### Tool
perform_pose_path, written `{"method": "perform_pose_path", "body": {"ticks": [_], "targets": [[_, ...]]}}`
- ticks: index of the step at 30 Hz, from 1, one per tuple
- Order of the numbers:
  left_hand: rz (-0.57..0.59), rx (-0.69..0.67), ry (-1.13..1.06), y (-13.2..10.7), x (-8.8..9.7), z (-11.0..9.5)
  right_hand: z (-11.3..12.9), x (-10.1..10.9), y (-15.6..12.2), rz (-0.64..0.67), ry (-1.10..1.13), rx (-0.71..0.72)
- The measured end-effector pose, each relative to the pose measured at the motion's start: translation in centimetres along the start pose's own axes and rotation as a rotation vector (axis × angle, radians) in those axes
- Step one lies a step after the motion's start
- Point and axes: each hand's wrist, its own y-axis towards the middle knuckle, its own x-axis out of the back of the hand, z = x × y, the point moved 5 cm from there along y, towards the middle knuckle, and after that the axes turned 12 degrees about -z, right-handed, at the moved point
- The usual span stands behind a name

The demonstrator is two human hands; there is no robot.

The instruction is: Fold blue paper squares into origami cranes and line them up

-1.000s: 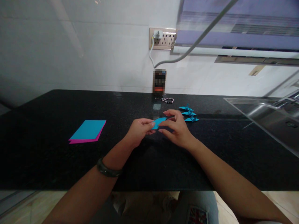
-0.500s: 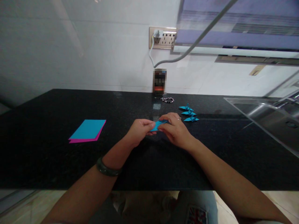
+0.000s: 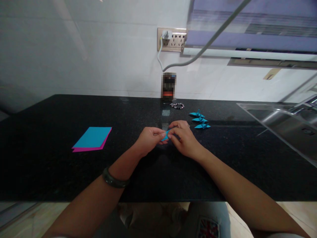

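Observation:
A small folded piece of blue paper is held between both hands over the middle of the counter, mostly covered by fingers. My left hand pinches its left end between thumb and fingers. On the other side, my right hand is closed on the right part with thumb and forefinger. Three blue paper cranes stand in a row just beyond my right hand. Off to the left lies a stack of square paper, blue on top with magenta beneath.
The black countertop runs back to a white tiled wall. At the back stands a pixelated phone-like object with a beaded strap before it. A sink lies at right; a grey cable hangs from above near a socket.
My right fingers have shifted slightly on the folded paper, so less of it shows. Both hands stay in nearly the same place; the view has moved a little.

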Motion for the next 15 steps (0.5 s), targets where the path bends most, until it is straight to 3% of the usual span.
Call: {"method": "perform_pose_path", "body": {"ticks": [15], "targets": [[0.044,0.104,-0.083,0.01,0.0,0.43,-0.17,-0.15,-0.01,0.022,0.089,-0.023]]}}
